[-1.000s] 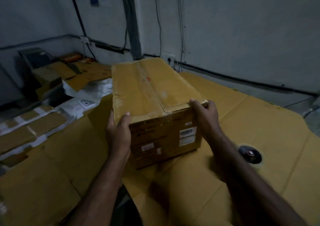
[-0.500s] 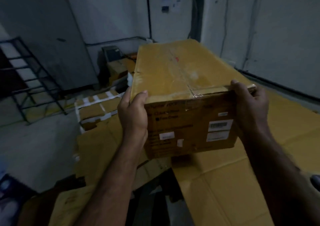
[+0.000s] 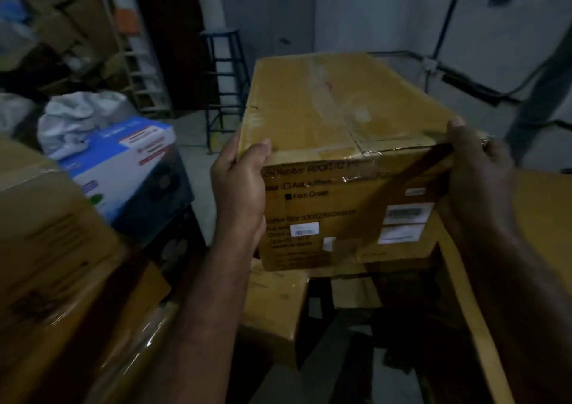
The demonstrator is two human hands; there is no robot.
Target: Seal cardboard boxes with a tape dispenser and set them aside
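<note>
A long brown cardboard box point(image 3: 343, 143) is held up in the air in front of me, its top seam covered with clear tape. White labels and black print show on its near end. My left hand point(image 3: 240, 184) grips the near left corner, thumb curled over the top edge. My right hand point(image 3: 478, 168) grips the near right corner, thumb on top. No tape dispenser is in view.
A blue and white carton point(image 3: 130, 168) sits to the left, with a white sack point(image 3: 80, 119) behind it. Large brown cartons point(image 3: 46, 249) fill the lower left. A smaller box point(image 3: 275, 307) lies below the held box. A dark stool point(image 3: 224, 85) stands behind.
I have lifted the box off the cardboard-covered table and swung it to the left. The view has turned with it toward stacked cartons and a stool.
</note>
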